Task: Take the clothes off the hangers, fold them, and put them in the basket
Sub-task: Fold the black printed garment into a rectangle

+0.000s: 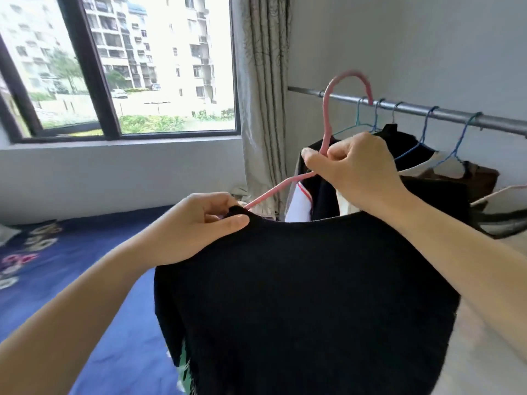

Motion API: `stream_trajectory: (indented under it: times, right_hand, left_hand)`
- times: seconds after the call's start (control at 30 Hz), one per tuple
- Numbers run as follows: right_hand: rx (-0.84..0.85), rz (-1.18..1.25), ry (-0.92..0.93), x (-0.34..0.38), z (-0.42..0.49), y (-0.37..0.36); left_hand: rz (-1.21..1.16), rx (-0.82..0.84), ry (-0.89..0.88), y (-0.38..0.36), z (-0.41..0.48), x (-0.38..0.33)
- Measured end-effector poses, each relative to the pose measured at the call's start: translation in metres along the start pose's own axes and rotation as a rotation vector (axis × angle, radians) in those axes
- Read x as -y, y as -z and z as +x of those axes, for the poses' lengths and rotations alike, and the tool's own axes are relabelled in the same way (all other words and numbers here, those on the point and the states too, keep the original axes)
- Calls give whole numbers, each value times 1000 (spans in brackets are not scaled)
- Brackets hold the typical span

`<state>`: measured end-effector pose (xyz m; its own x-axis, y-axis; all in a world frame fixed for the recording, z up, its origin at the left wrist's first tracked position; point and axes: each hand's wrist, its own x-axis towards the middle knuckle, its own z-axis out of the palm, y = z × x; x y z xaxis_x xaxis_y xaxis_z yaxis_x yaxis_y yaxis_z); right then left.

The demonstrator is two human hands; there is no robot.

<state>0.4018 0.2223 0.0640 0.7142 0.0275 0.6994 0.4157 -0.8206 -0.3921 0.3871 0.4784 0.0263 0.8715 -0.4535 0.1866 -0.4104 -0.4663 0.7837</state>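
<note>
Pink hanger (325, 115) is held up in front of the metal rail (456, 116), with a black top (308, 295) hanging from it close to the camera. The right grip (359, 169) is closed round the hanger's neck below the hook. The left grip (199, 226) pinches the top's collar edge, where the hanger's pink arm shows bare. Behind, more clothes (445, 189) hang on blue hangers (425, 129) along the rail, beside a curtain (262, 81).

Two hands (205, 226) (360, 169), one pink hanger (325, 118), one black top (299, 295), one rail (450, 116).
</note>
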Motion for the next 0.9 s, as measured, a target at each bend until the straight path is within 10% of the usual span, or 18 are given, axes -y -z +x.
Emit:
stream_trajectory:
  times: [0.37,0.9]
  right_hand:
    - [67,195,155,198,51,-201]
    - [325,225,0,246,78,-327]
  left_hand:
    - [-23,-99,109,194,-110,113]
    - [924,-682,181,321,-181,216]
